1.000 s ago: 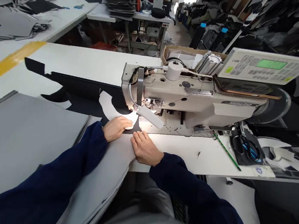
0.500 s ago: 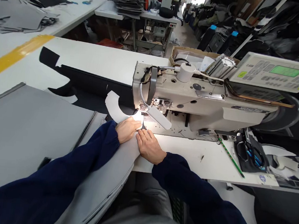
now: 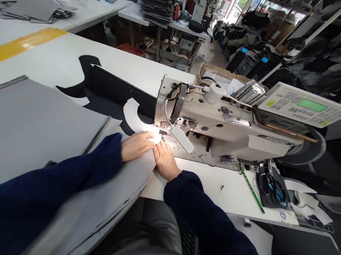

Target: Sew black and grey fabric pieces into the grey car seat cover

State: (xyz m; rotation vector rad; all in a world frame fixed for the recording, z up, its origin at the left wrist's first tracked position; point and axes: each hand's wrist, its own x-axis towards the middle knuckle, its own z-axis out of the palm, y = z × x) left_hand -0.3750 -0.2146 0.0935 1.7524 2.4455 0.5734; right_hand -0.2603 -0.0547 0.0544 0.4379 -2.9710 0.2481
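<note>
A white curved cut piece lies over a black fabric panel at the needle end of the sewing machine. My left hand is closed on the near end of that curved piece, fingertips under the lamp light. Close beside it, my right hand has its fingers together at the edge of the fabric panel, just before the presser foot; its thumb is hidden. Grey sheets run beneath my hands and hang over the table's front edge. The lamp partly covers the needle area.
A large grey panel stack covers the left of the table. To the right are a green pencil-like stick, black-handled scissors and white scraps. A control panel stands above the machine; a cardboard box sits behind it.
The camera view has tilted and shifted. The black panel's far end has turned and moved closer to the machine. My left hand has slid back a little along the work; both hands remain near the needle.
</note>
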